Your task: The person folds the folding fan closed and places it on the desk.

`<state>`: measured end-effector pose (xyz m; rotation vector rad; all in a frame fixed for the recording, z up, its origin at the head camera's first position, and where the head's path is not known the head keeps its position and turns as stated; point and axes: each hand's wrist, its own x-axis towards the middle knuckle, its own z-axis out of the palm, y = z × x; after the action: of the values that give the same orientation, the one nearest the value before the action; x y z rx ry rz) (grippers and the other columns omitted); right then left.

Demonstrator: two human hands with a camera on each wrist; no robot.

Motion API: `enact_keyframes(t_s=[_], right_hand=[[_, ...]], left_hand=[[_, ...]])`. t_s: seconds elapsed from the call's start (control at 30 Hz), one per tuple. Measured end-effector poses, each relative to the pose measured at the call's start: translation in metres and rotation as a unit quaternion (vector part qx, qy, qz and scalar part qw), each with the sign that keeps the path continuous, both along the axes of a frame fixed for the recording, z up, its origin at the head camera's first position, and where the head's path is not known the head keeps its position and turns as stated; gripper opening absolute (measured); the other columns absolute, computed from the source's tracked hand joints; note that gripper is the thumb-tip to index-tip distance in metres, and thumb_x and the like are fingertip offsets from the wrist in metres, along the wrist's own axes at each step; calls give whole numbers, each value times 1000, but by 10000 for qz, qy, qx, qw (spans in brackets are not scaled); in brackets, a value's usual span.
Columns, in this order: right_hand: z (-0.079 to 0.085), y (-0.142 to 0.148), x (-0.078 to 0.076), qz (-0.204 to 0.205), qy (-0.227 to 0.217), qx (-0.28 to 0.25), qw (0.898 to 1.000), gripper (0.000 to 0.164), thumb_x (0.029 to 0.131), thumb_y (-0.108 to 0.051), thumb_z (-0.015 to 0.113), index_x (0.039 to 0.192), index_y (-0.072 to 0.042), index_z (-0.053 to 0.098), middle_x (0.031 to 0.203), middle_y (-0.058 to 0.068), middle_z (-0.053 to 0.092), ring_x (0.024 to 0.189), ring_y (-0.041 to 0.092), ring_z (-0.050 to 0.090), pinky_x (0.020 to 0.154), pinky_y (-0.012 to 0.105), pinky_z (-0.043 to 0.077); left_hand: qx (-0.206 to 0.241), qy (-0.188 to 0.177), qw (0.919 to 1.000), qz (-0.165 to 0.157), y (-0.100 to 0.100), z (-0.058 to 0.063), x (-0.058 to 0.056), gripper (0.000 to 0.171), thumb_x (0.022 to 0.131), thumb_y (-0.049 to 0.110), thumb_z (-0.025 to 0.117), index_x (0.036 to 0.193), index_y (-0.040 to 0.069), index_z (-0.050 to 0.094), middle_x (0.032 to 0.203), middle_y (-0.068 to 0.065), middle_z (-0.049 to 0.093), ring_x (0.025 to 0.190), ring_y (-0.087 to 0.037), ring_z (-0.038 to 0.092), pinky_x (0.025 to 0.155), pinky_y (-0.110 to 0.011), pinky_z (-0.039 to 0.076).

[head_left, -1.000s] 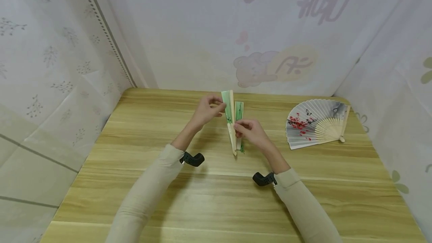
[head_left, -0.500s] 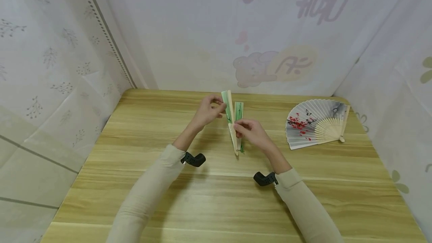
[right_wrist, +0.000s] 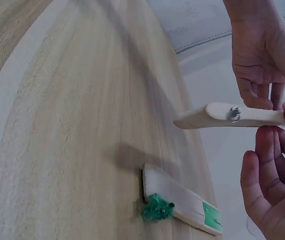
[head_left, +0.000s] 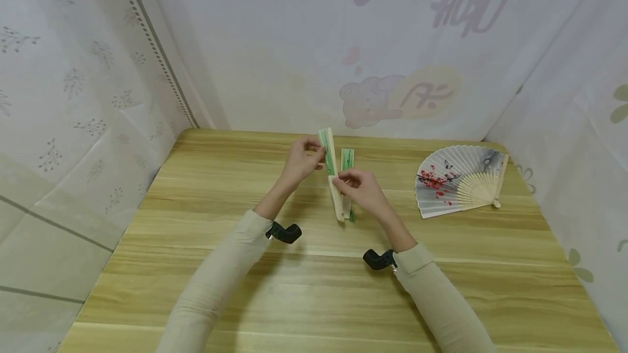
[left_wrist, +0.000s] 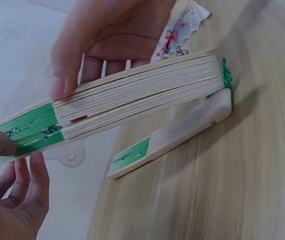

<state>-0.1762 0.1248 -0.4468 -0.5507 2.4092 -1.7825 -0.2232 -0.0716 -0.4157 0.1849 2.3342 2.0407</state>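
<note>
A green folding fan with pale wooden ribs (head_left: 336, 198) is held above the table, nearly folded. My left hand (head_left: 301, 162) pinches its green upper end between thumb and fingers. Lower down, my right hand (head_left: 364, 189) pinches the fan's right side near the middle. In the left wrist view the stacked ribs (left_wrist: 147, 87) show edge-on, with a narrow gap in the green part. Beneath it on the table lies a second green folding fan (head_left: 347, 159), folded. Its green tassel (right_wrist: 157, 207) shows in the right wrist view.
To the right, a grey-and-white fan with red blossoms (head_left: 441, 178) lies spread on the wooden table (head_left: 314, 298). Printed cloth (head_left: 275, 59) hangs behind the table and along both sides.
The held fan has narrowed as its ribs came together. Its upper end has shifted slightly left and up, and my right hand has moved a little left with it.
</note>
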Motion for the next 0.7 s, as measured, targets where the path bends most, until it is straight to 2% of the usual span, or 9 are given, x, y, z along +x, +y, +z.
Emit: enact_keyframes(t_s=[0.1, 0.17, 0.27, 0.4, 0.6, 0.7], right_hand=[[-1, -1, -1, 80, -10, -34, 10000, 22, 103, -13, 64, 110, 7, 71, 93, 24, 68, 85, 46, 63, 72, 52, 55], [-2, -1, -3, 87, -144, -132, 9998, 22, 104, -11, 62, 110, 8, 70, 94, 23, 67, 86, 46, 64, 77, 54, 56], [-4, -1, -5, 32, -452, -355, 9983, 22, 105, -12, 59, 112, 8, 69, 95, 18, 66, 88, 40, 65, 85, 59, 54], [-6, -1, -8, -28, -745, -638, 9952, 24, 105, -15, 60, 114, 6, 69, 96, 15, 66, 88, 30, 64, 88, 59, 54], [-10, -5, -11, -37, -831, -793, 9934, 25, 104, -13, 62, 114, 8, 70, 96, 16, 68, 84, 26, 66, 83, 49, 58], [-12, -12, -10, -151, -877, -909, 9919, 22, 103, -9, 64, 112, 10, 70, 94, 16, 70, 81, 25, 67, 82, 50, 59]], left_hand=[[-14, 38, 10000, -48, -2, -2, 2, 22, 101, 7, 63, 117, -7, 59, 106, -19, 62, 86, -34, 69, 73, -40, 62], [24, 24, 9998, -214, -3, -3, 4, 24, 101, 7, 64, 119, -7, 60, 108, -19, 63, 89, -36, 69, 76, -46, 61], [92, -131, 9980, -617, -6, -7, 9, 26, 100, 6, 65, 122, -8, 60, 110, -20, 63, 90, -37, 69, 80, -52, 59], [130, -415, 9940, -1004, -8, -15, 19, 29, 99, 4, 66, 125, -8, 59, 110, -21, 64, 87, -31, 70, 81, -54, 58], [-95, -414, 9935, -1052, -13, -24, 32, 32, 98, 2, 67, 127, -9, 59, 108, -22, 66, 82, -29, 70, 77, -56, 59], [-207, -419, 9946, -929, -18, -28, 39, 32, 98, 2, 68, 126, -9, 59, 108, -22, 66, 82, -30, 71, 75, -55, 59]])
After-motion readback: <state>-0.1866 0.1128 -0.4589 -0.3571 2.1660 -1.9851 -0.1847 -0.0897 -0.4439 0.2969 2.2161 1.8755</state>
